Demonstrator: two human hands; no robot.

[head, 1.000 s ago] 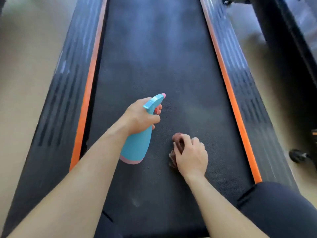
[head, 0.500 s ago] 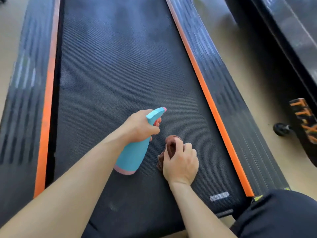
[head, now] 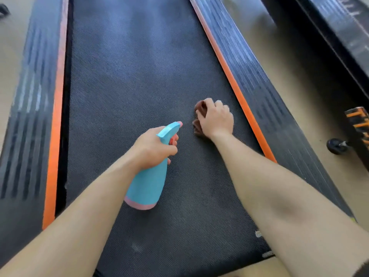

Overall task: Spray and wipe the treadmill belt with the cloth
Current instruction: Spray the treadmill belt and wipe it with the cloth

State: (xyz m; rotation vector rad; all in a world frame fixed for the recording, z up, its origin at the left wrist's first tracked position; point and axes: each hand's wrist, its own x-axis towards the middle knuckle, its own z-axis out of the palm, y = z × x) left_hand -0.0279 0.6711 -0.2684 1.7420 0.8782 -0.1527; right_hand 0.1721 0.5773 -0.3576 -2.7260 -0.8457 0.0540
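The right grip (head: 216, 118) is clamping the brown cloth (head: 200, 108) on the belt (head: 129, 76), near its right edge and just ahead-right of the nozzle (head: 177, 124). The left grip (head: 153, 149) is closing around the spray bottle (head: 147, 184). The belt is running lengthwise away from both.

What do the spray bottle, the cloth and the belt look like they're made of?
The spray bottle: likely plastic, smooth matte blue with pink trim. The cloth: soft brown fabric, bunched in folds under the right hand. The belt: probably rubber, black, finely ribbed texture.
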